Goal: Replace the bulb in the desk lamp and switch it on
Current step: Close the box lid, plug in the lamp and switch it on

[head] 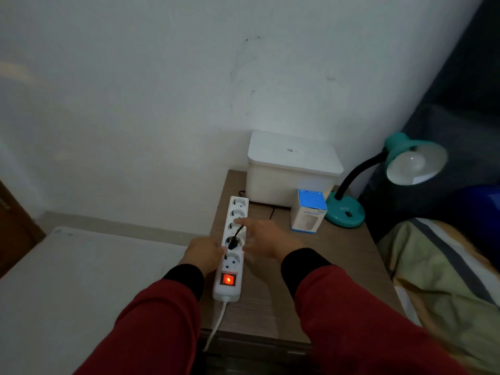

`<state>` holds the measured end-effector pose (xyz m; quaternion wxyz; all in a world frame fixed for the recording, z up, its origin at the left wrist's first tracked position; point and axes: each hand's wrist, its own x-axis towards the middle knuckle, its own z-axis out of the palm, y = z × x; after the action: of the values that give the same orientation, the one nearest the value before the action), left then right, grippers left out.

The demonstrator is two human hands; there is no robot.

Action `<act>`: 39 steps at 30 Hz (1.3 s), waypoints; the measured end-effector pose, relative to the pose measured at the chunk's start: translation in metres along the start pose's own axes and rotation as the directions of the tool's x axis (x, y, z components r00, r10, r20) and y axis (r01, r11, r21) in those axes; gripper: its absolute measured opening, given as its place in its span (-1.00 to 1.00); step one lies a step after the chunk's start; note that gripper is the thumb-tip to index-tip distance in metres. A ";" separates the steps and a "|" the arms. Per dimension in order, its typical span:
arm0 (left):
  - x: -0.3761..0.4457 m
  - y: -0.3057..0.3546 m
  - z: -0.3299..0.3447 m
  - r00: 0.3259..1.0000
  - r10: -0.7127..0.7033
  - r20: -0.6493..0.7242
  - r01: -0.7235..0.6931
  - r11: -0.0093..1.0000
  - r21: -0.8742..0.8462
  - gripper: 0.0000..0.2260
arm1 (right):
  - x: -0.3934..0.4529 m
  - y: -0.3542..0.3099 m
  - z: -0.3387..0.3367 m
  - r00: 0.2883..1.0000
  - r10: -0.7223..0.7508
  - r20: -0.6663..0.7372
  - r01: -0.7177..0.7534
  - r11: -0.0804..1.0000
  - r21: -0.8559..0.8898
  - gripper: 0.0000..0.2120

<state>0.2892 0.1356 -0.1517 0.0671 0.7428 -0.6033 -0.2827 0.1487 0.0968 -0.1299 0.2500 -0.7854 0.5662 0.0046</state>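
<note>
A teal desk lamp (345, 211) with a black gooseneck stands at the back right of the bedside table (311, 280). A white bulb (411, 165) sits in its shade, unlit. A blue and white bulb box (308, 212) stands beside the lamp base. A white power strip (231, 266) lies along the table's left edge, its red switch (227, 279) glowing. A black plug (232, 243) sits in one socket. My left hand (204, 253) holds the strip's left side. My right hand (266, 238) hovers to the right of the plug, fingers spread, forefinger pointing left over the strip.
A white lidded box (292, 169) stands against the wall at the back of the table. A bed with a striped blanket (446, 280) lies to the right. A white surface (81, 288) sits lower on the left. The strip's white cable (216, 326) hangs over the front edge.
</note>
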 end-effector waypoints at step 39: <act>0.065 0.284 0.077 0.914 0.406 -0.016 -0.391 0.889 0.240 -0.74 | -0.044 0.245 -0.120 0.900 0.401 -0.174 -0.397 0.916 0.058 -0.58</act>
<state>0.0142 0.0190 -0.1131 0.0561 0.6148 -0.7690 -0.1662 -0.1188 0.0307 -0.1072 0.1991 -0.6473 0.7354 -0.0221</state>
